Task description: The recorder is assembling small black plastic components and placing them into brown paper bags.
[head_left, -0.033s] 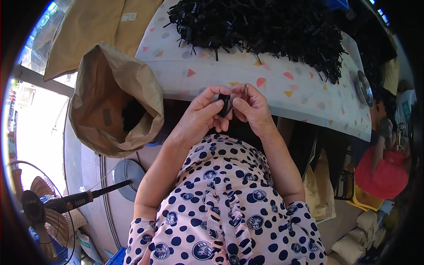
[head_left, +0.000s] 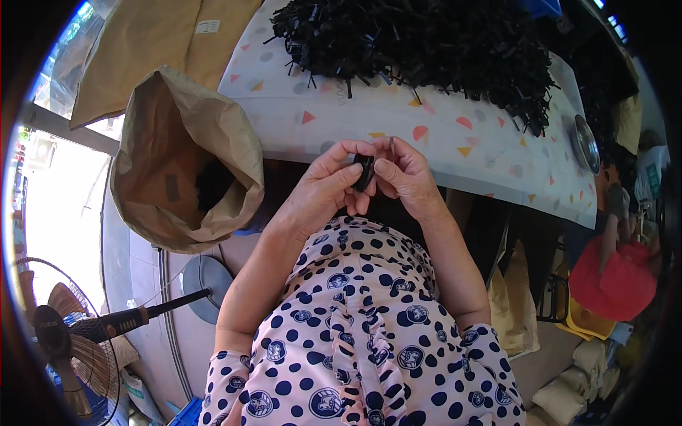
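Observation:
My left hand pinches a small, dark, rounded black piece between thumb and fingers, just off the near edge of the table. Close beside it, my right hand is closed, thumb against fingers, at the right side of the piece. A thin greyish tip stands up between the right fingers; its kind is too small to tell. Beyond my hands, a large heap of black strip-like pieces covers the back of the table, which has a white cover with coloured shapes.
An open brown paper sack with something black inside stands left of my hands. A fan is at lower left. A round metal dish lies at the table's right end. Farther right is a person in red.
The black piece has turned slightly in my left fingers, so more of its broad side shows. Both hands stay in nearly the same place.

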